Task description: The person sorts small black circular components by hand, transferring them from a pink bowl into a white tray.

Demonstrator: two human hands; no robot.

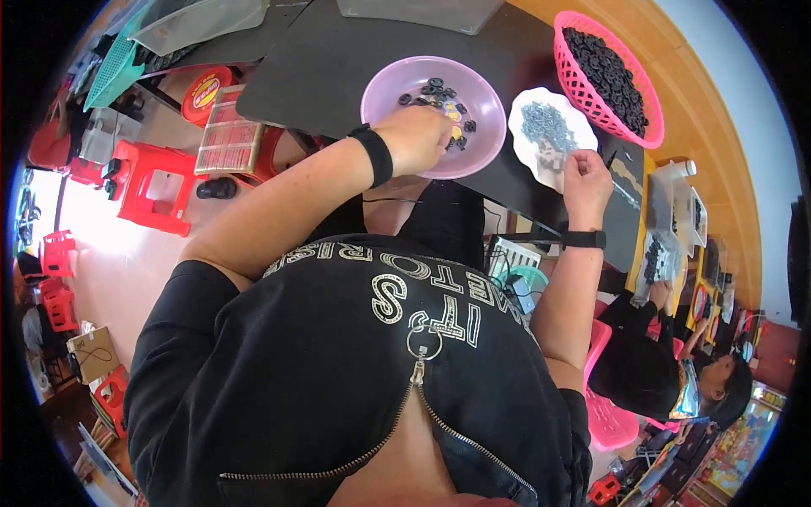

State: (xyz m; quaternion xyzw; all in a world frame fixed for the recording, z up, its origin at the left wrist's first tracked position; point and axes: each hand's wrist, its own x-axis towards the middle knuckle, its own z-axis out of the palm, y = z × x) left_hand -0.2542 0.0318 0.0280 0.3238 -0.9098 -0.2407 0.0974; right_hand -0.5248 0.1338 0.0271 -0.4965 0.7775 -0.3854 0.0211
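Note:
My left hand [414, 138] reaches down into a round purple bowl [483, 95]. Its fingers are curled together over the bowl's contents, and what they hold, if anything, is hidden. Small black ring-like parts [435, 86] lie in the bowl, along with a few yellow pieces [456, 133]. My right hand [586, 179] is closed in a pinch at the near right edge of a white scalloped dish [528, 162]. Any item between those fingertips is too small to make out. A heap of small grey metal pieces, screw-like in shape [545, 127], fills the dish's middle.
A pink lattice basket [581, 86] full of black parts stands at the far right of the dark table [312, 76]. Clear plastic bins [414, 12] sit along the far edge. Red stools [156, 190] stand at left. A person [642, 363] sits working at right.

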